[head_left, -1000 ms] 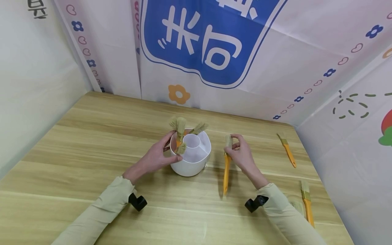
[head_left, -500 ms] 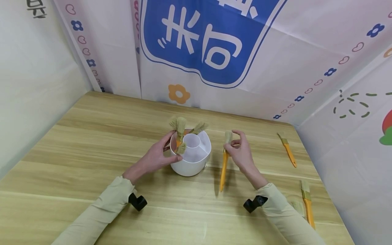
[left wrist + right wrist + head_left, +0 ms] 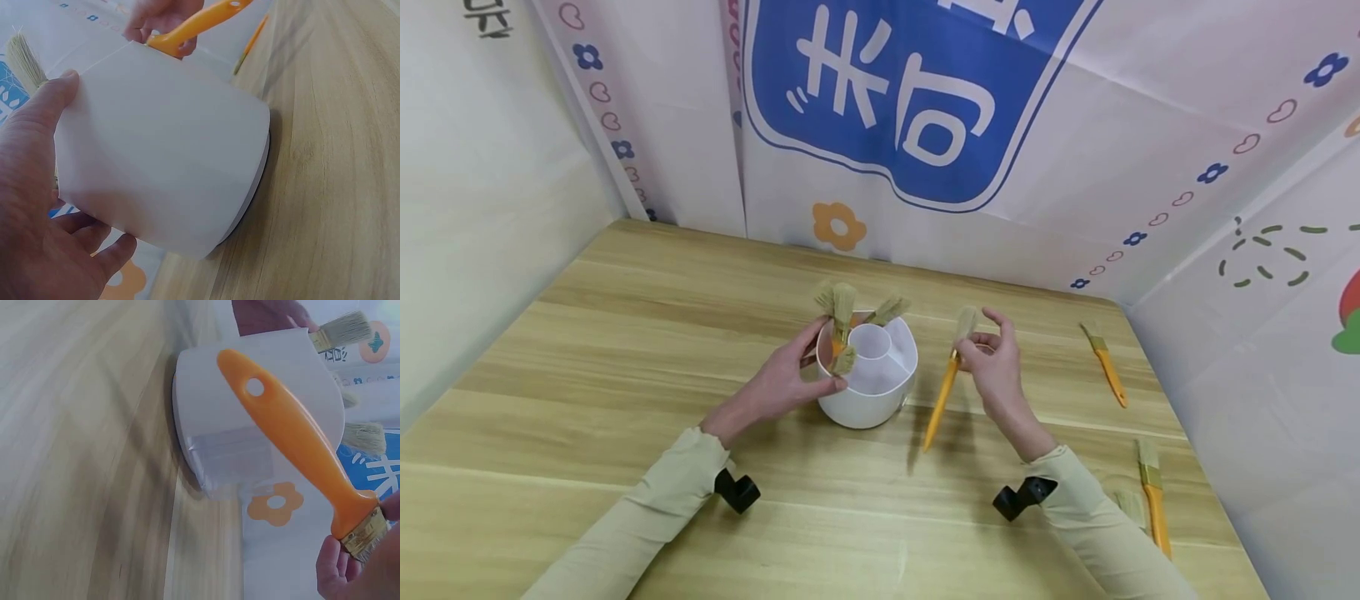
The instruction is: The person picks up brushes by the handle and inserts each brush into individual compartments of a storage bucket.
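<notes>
A white round holder with compartments stands on the table, several bristle brushes poking out of its left and back parts. My left hand grips its left side, thumb at the near rim and fingers around the far side, as the left wrist view also shows. Right of the holder, my right hand pinches a paintbrush near its metal band. Its bristles point up and away; the orange handle slants down toward the near left, apart from the holder and above the table.
One orange-handled brush lies at the table's far right. Another brush lies nearer on the right, beside bristles partly hidden by the right sleeve. Printed white sheets wall in the wooden table.
My right hand has raised the paintbrush a little and tilted it, so the handle's end swings left toward the holder. The left hand keeps its grip on the holder.
</notes>
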### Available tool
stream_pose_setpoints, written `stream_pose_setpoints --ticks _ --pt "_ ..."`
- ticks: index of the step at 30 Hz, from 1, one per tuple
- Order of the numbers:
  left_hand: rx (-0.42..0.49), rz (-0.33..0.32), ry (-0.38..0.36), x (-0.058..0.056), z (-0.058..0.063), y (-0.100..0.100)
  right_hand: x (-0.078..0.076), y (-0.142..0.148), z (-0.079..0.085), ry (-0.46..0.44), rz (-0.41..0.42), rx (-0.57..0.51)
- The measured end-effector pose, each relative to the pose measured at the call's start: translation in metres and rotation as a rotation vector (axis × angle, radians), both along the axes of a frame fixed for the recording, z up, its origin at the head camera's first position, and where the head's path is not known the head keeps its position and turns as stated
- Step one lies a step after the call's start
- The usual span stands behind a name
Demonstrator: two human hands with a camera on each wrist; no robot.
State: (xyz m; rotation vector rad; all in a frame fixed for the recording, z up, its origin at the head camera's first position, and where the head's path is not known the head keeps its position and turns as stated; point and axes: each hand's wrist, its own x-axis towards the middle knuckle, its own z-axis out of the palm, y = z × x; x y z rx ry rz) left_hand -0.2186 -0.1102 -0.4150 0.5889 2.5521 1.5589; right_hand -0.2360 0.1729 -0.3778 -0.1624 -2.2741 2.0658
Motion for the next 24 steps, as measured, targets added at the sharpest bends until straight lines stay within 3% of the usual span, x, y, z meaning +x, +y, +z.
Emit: stream_pose_setpoints --ticks 11,24 --pt "0.002 0.002 -0.007 0.000 0.001 0.000 0.003 -0.003 0.007 0.060 0.003 -0.132" --pt "-0.002 0.003 -0.004 0.000 0.000 0.000 0.006 -0.005 0.014 0.056 -0.028 -0.283"
